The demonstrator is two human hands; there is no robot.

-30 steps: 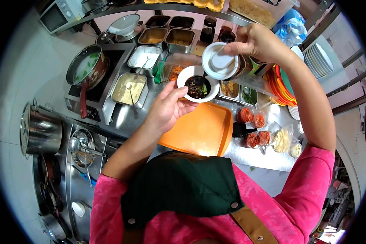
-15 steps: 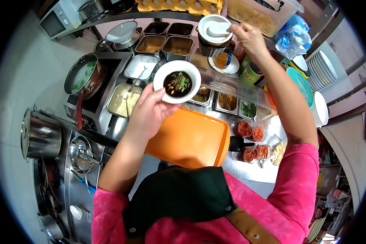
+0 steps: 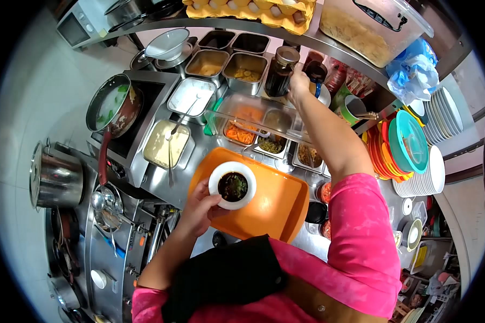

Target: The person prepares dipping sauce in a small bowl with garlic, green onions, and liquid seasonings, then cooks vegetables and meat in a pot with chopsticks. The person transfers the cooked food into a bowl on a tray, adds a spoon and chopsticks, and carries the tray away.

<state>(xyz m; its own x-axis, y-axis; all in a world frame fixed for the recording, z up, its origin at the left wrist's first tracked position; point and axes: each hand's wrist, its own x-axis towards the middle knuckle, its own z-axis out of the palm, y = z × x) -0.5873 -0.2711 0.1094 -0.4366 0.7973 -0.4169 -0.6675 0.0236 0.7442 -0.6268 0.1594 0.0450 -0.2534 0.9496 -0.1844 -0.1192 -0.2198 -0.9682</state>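
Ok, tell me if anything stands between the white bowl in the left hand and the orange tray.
Only the left hand, partly under the white bowl, shows between the bowl and the orange tray; no other obstacle is visible. What lies directly behind bowl and hand is hidden.

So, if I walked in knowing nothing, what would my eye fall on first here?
Probably the bright orange tray in the middle, with the left hand holding a white bowl of dark liquid over it. Next, perhaps, the right hand, stretched out at a dark jar towards the back. The round turquoise item beside the orange dishes, at the right, also stands out.
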